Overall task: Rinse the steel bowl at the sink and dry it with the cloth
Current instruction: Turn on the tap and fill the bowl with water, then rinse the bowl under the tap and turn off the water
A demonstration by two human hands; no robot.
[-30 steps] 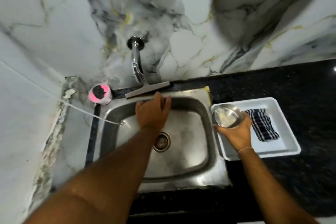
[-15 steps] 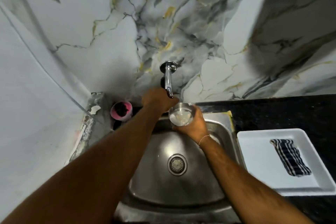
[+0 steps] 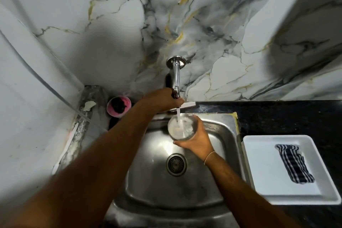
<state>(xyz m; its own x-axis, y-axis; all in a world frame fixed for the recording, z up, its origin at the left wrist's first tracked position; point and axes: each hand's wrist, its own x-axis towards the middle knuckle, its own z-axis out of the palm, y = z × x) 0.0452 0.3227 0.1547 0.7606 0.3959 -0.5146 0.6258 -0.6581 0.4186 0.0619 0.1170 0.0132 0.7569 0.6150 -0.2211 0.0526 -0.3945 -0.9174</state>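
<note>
The left hand (image 3: 162,98) reaches forward with fingers closed around the tap (image 3: 175,79), while the right hand (image 3: 197,139) cups the steel bowl (image 3: 180,128) under the running water above the steel sink (image 3: 212,187), the striped cloth (image 3: 294,163) lying in a white tray (image 3: 268,189) on the black desk (image 3: 286,116) below a marble wall (image 3: 203,24).

Head camera looks steeply down, close over the sink (image 3: 218,155).

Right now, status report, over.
Left hand on tap, water running. Right hand holds steel bowl under stream. Cloth waits in tray. Nothing blocking.
</note>
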